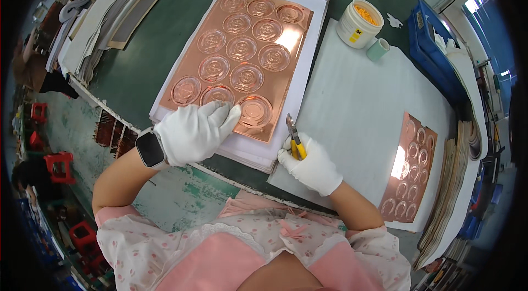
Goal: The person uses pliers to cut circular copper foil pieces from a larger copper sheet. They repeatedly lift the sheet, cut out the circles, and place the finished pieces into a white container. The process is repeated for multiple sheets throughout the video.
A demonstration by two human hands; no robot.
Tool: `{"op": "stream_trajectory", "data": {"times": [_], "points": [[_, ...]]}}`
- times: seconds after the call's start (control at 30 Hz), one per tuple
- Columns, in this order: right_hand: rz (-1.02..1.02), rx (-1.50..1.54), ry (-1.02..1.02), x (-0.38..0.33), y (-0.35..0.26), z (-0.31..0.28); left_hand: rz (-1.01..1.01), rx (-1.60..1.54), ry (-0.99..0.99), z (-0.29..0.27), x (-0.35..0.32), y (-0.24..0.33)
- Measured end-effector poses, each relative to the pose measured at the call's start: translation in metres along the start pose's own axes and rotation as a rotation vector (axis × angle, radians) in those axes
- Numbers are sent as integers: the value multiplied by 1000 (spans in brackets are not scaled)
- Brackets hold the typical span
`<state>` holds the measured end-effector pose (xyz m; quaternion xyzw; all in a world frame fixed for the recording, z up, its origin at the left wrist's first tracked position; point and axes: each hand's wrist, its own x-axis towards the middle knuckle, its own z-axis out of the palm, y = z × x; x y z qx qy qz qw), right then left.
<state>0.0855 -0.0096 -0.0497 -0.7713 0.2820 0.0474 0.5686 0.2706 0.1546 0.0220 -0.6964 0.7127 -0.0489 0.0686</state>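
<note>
A copper-coloured sheet (275,84) with rows of round raised discs lies on a stack of white paper (307,62). My left hand (193,132), in a white glove, is at the sheet's near edge. Its fingers are bent and close together over the lowest discs, and the thumb side touches the disc at the near right corner. In my white-gloved right hand (312,167) is a pair of nippers (297,145) with yellow handles. Their metal jaws point up and away, just right of the sheet's near corner; the palm hides the handle ends.
A smaller copper-coloured sheet (410,173) lies to the right on grey-white paper (352,104). Beyond stand a white tub (359,24) with orange bits inside, a pale green cylinder (378,49) and a blue crate (434,43). Board stacks (107,29) are at left, red stools (59,167) below.
</note>
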Motion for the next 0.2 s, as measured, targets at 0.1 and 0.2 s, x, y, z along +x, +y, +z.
{"op": "stream_trajectory", "data": {"times": [0.1,0.2], "points": [[40,131,-91,4,5,-5,-61,-56,83,12,-12,-1],[137,156,-145,5,-7,-13,-165,-117,65,19,-28,-5]]}}
